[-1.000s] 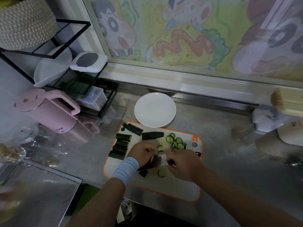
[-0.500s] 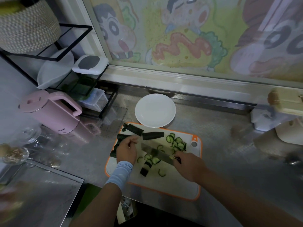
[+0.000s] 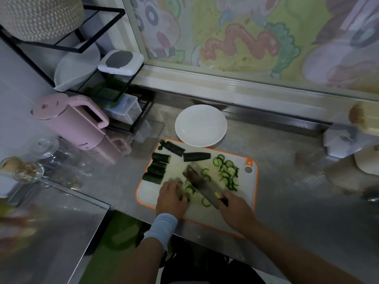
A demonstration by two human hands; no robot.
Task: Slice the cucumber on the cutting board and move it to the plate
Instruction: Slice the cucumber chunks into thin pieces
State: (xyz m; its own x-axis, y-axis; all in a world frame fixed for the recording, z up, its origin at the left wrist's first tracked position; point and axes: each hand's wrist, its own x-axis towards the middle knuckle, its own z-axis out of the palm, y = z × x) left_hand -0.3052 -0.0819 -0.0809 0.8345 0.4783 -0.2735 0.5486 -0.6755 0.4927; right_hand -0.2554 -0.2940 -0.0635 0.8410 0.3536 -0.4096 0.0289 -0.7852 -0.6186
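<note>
**Knife gripped in the right hand, cucumber part-sliced on the board**

Nearest, at the lower edge, two forearms reaching forward, with a pale blue wristband (image 3: 163, 226) on the left one. Just ahead, on the near half of the orange-rimmed cutting board (image 3: 147, 194), the left hand (image 3: 171, 198), knuckles up, fingertips blurred and close to the blade. Cannot tell whether holding anything underneath. Beside it, the right hand (image 3: 235, 210), fingers wrapped firmly round the dark handle of the knife (image 3: 200, 185), with the broad blade pointing away and to the left, slanted over the middle of the board. Around the blade, a few loose thin rounds.

Further right on the board, near the hanging hole, a heap of cucumber slices (image 3: 227, 174), overlapping one another. On the left side, well apart from the heap, several uncut cucumber chunks (image 3: 156, 171) with dark skin, most lying side by side in a column, two more along the far edge. All visible cucumber on the board, itself resting on a steel counter (image 3: 287, 191).

Just beyond, a round white plate (image 3: 201, 125), with its near rim over the far edge of the board. To the left, a pink kettle (image 3: 71, 121) with the handle turned to the right, and close to the left edge a glass jar (image 3: 24, 171), blurred. Behind the kettle, a black wire rack (image 3: 49, 47) carrying a clear container (image 3: 121, 62) with a white and grey lid and, on top, a woven basket (image 3: 39, 15). Farthest, along the back, a pane covered with a faded cartoon drawing (image 3: 246, 44).
</note>
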